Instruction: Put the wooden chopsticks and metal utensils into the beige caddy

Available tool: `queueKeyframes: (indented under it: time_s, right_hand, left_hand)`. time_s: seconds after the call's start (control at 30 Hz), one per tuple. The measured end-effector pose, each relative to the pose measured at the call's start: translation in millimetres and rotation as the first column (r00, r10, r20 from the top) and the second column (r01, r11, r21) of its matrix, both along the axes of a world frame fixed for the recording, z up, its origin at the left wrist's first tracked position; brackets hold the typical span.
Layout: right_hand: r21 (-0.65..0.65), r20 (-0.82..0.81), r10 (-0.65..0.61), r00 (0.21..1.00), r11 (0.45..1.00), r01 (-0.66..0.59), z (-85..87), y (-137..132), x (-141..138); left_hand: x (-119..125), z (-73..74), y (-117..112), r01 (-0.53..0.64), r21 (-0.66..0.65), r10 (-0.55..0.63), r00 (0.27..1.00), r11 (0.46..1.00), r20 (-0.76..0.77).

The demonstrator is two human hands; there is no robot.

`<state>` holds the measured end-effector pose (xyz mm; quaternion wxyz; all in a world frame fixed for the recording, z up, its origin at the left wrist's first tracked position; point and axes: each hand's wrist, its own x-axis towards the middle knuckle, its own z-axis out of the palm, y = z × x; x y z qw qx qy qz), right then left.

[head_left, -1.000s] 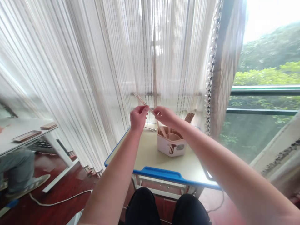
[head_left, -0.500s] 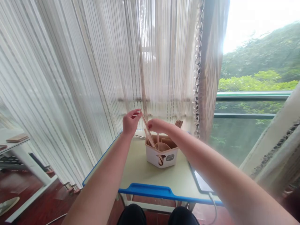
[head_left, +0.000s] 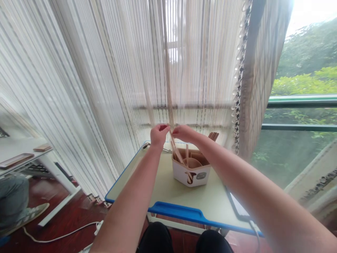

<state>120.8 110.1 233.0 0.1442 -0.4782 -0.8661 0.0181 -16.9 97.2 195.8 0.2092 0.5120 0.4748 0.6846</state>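
My left hand [head_left: 159, 136] pinches the upper end of a thin pale wooden stick [head_left: 172, 137] between thumb and fingers. Just to the right, my right hand [head_left: 184, 133] has its fingers closed on the same stick a little lower down; its fingertips are partly hidden. The stick slants down towards a white box [head_left: 181, 173] with a brown inside, below both hands. Other pale sticks [head_left: 179, 156] lean in its left part, beside a round tan container [head_left: 193, 163]. Darker brown sticks [head_left: 213, 136] stick up at the back right, behind my right forearm.
The box stands on a small cream table [head_left: 163, 191] with a blue edge. A metal tool [head_left: 167, 150] lies behind the box, and a tablet [head_left: 238, 205] with a white cable lies at the right. Curtains [head_left: 118, 70] hang behind. Another person's shoe [head_left: 34, 212] shows at left.
The view has swung left, so the table and box sit further right. My hands have come closer together at the stick's upper end.
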Motion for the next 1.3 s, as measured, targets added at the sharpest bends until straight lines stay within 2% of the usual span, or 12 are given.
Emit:
queueKeyframes:
  time_s: [0.1,0.2,0.3,0.47,0.57,0.73,0.83,0.97,1.2,1.3]
  right_hand:
    - [-0.034,-0.029,0.083,0.996,0.996,-0.084,-2.3,3.5,-0.6]
    - [-0.077,-0.044,0.173,0.984,0.981,-0.176,-1.8,7.8,1.6]
    - [-0.114,-0.029,0.240,0.970,0.964,-0.242,0.2,11.0,2.6]
    - [-0.183,0.009,0.194,0.981,0.965,-0.190,4.7,4.5,0.3]
    - [-0.221,-0.036,0.117,0.992,0.968,-0.122,9.6,-9.2,5.9]
    - [-0.119,-0.238,0.031,0.971,0.991,-0.061,13.9,-33.3,24.6]
    - [-0.103,-0.240,0.021,0.971,0.994,-0.047,12.5,-41.9,28.4]
    - [-0.106,-0.224,0.028,0.974,0.993,-0.053,12.7,-49.0,27.2]
    - [0.026,-0.308,0.074,0.948,0.997,-0.069,18.0,-59.9,37.7]
    - [0.072,-0.336,0.103,0.936,0.994,-0.084,17.6,-65.8,38.9]
  left_hand:
    - [0.3,-2.0,2.4,0.021,-0.006,-0.021,1.000,1.000,-0.005]
    - [-0.9,-1.6,2.0,0.038,0.004,-0.037,0.997,0.999,-0.072]
    - [-3.5,1.9,-0.6,-0.007,0.036,0.013,0.988,0.999,-0.154]
    - [-9.9,8.6,-4.4,-0.030,0.050,0.044,0.952,0.998,-0.302]
    - [-12.2,5.1,-5.1,-0.057,0.006,0.055,0.923,0.998,-0.381]
    - [-8.4,-15.1,-6.2,-0.019,-0.123,-0.043,0.874,0.992,-0.484]
    - [-3.7,-25.5,-5.3,-0.039,-0.160,-0.049,0.859,0.986,-0.510]
    - [-2.6,-31.1,-2.8,-0.117,-0.150,0.020,0.847,0.982,-0.532]
    - [-14.6,-40.2,-7.4,-0.027,-0.174,-0.051,0.904,0.984,-0.425]
    - [-13.7,-43.4,-14.3,-0.013,-0.167,-0.063,0.896,0.986,-0.440]
